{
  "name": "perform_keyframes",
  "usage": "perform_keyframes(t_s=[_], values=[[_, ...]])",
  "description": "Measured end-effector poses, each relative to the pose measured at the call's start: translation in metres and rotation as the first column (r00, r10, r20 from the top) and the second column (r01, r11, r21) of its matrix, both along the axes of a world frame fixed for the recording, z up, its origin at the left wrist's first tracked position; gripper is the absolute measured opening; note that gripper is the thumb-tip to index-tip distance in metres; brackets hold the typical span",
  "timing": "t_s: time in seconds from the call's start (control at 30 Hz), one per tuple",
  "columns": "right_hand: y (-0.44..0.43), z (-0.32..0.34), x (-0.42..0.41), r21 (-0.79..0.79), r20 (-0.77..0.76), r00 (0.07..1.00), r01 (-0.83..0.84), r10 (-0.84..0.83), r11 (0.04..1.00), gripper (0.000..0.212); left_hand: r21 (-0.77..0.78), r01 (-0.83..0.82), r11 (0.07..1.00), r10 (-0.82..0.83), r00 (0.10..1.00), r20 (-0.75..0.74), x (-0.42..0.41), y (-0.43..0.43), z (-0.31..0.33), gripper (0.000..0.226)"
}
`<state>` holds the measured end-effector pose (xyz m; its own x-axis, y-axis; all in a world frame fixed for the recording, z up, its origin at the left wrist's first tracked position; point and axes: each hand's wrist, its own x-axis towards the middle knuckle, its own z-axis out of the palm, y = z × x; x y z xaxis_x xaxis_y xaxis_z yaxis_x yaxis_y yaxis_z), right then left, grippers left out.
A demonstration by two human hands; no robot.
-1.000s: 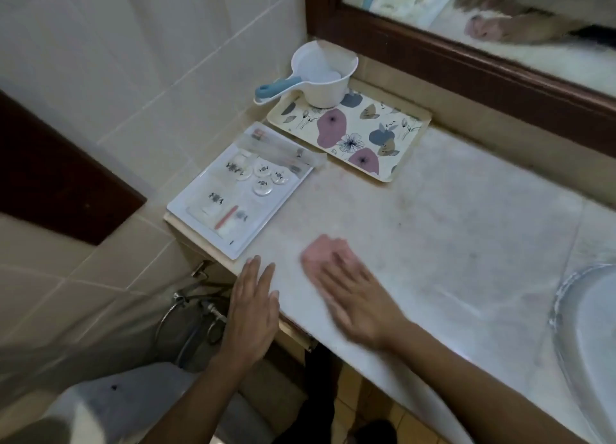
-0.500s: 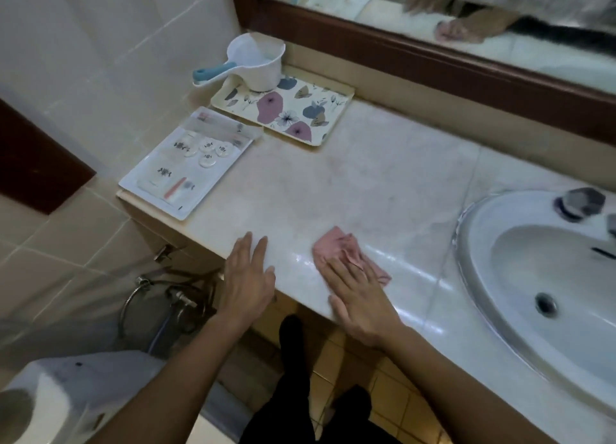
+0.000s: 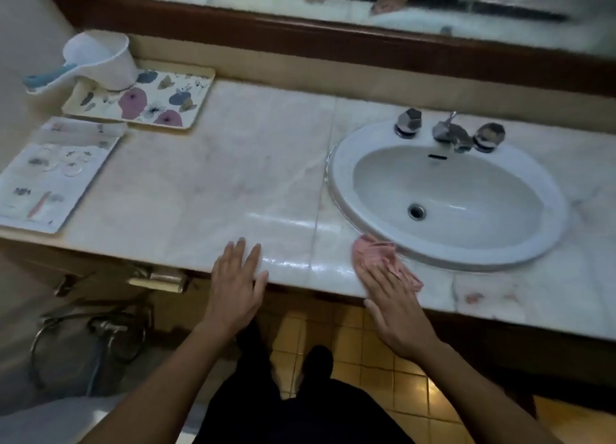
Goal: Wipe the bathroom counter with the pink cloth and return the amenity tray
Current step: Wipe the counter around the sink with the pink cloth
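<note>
worktop (image 3: 206,190) pale marble, wet streak by front edge. sink (image 3: 336,177) set in its right part. amenity tray (image 3: 20,210) white, at far left end, blurred. pink cloth (image 3: 373,253) crumpled, touching sink's front rim, pinned under right hand (image 3: 396,307), fingers flat and spread, pressing not gripping. left hand (image 3: 236,287) flat open on front edge, holding nothing.

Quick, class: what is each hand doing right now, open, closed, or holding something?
Left hand: open, flat, fingers on the counter edge, holding nothing.
Right hand: open, flat, pressing the pink cloth onto the counter beside the sink.
</note>
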<state>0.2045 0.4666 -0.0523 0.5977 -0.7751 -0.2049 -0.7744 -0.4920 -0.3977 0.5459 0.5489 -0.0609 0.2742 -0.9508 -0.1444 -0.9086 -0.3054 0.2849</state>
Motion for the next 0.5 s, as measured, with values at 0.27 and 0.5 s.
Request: perform_keyframes(t_s=[0.27, 0.5], values=[[-0.002, 0.012, -0.118, -0.025, -0.001, 0.92, 0.392, -0.392, 0.919, 0.06, 0.017, 0.016, 1.0, -0.016, 1.0, -0.005, -0.005, 0.001, -0.002, 0.068], [0.012, 0.015, 0.021, 0.144, 0.044, 0.995, -0.096, 0.09, 0.985, 0.061, 0.007, -0.005, 1.0, 0.006, 0.993, -0.12, 0.0, 0.002, 0.012, 0.065]])
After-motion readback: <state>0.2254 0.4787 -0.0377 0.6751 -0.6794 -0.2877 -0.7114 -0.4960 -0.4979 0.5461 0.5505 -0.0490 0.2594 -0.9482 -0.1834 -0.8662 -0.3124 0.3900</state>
